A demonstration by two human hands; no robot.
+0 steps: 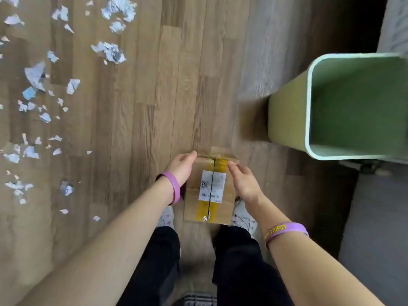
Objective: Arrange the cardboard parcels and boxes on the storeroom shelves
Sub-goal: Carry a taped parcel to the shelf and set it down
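A small cardboard parcel (192, 202) with yellow tape and a white printed label sits between my feet over the wooden floor. My left hand (182, 167) lies against its left side, fingers reaching along the far left corner. My right hand (244, 185) hovers at its right edge with fingers straight and loosely spread, fingertips near the far right corner. Whether the parcel rests on the floor or is lifted cannot be told. No shelves are in view.
A tall green bin (309, 120) stands open at the right. Torn paper scraps (35, 76) litter the floor on the left. A dark grey mat (375, 217) lies at the lower right. My white shoes (242, 219) flank the parcel.
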